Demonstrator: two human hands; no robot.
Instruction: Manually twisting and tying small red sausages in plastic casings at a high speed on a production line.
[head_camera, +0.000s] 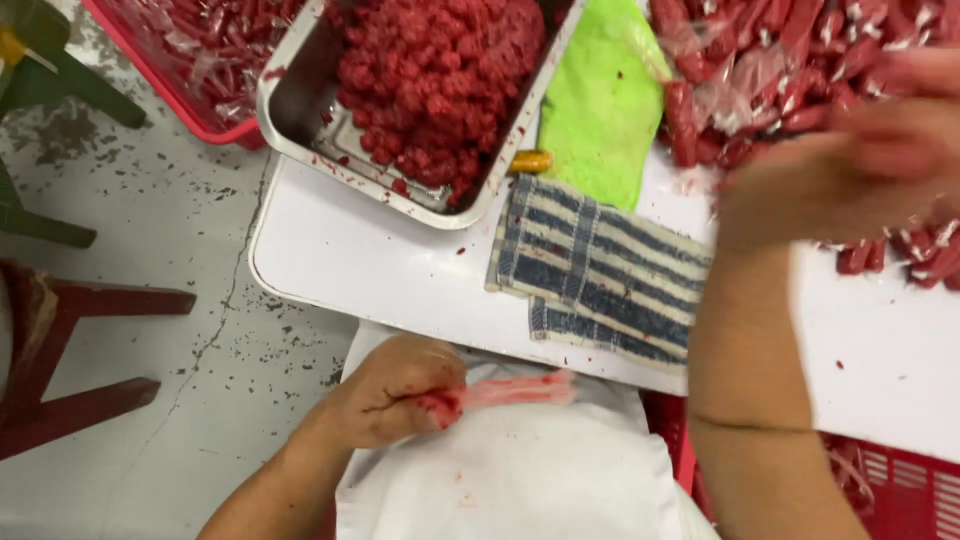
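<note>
head view: left fingers (425, 395) curled round empty casing (520, 390).

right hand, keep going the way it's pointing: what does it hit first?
Probably the pile of red sausages on the white table. The right hand is blurred, stretched up and away over the table edge, its fingers already at the pile's near side. Whether it touches them yet is unclear.

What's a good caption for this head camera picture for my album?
Left hand grips an emptied sausage casing over a white apron while the blurred right hand reaches into piled red sausages.
</note>
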